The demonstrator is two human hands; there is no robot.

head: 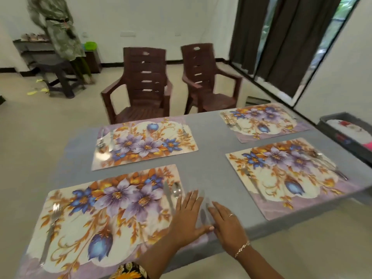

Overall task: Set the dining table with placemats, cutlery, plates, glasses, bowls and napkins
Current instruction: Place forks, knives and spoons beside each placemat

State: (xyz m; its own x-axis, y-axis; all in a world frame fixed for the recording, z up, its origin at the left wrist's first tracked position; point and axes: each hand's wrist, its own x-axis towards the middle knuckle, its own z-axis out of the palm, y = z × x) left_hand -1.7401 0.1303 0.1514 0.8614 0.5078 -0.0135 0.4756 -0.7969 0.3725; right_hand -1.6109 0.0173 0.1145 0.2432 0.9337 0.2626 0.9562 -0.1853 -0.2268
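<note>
Blurring hides cutlery (256, 185) on far placemat (289, 176).

A home dining room is shown. A grey table (209, 150) is laid with four floral placemats (145, 143), cutlery set on each. Two brown plastic armchairs (141, 85) are drawn up at the far side. Dark curtains (281, 37) are hung over a tall window at the far right, and a low shelf (36, 47) is placed against the far left wall.
</note>
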